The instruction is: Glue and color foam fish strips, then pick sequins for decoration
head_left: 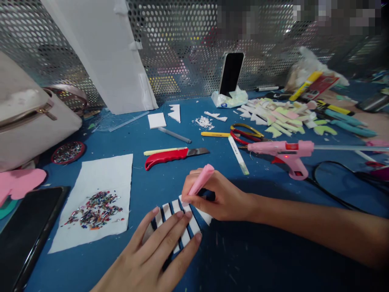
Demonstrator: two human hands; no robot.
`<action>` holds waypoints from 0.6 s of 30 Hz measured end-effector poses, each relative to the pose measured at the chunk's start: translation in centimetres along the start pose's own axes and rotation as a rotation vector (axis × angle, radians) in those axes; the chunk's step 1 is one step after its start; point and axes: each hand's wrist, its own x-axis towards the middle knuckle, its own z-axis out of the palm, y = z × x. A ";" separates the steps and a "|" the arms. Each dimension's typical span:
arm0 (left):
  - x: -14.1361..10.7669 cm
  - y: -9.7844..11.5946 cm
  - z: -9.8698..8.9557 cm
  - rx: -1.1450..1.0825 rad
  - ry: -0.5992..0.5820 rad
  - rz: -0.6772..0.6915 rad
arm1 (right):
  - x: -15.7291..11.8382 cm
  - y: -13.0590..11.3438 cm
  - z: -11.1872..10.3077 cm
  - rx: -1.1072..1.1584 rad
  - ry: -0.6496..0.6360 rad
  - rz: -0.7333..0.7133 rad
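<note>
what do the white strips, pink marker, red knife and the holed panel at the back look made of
White strips: probably foam board, matte, with visibly thick edges.
Pink marker: likely plastic, smooth and evenly coloured.
Red knife: handle seems plastic, uniformly red and curved like a moulding; blade looks metal, grey with dull sheen.
Holed panel: apparently metal, silvery grey between the holes.

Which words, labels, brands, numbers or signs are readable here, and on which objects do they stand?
No text can be read with certainty.
White pen beside the pink glue gun: dark marks, too small to read.
Packet under the upright phone: blue mark, too blurred to read.
</note>
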 end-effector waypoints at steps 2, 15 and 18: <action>0.0 -0.1 -0.2 0.006 0.002 0.013 | 0.0 0.0 0.0 -0.004 -0.002 0.010; 0.4 0.2 -1.7 -0.066 -0.093 -0.018 | 0.6 -0.7 -2.0 -0.378 0.064 0.101; 0.3 0.1 -1.6 -0.063 -0.080 -0.011 | 1.2 -0.9 -3.2 -0.697 -0.183 0.191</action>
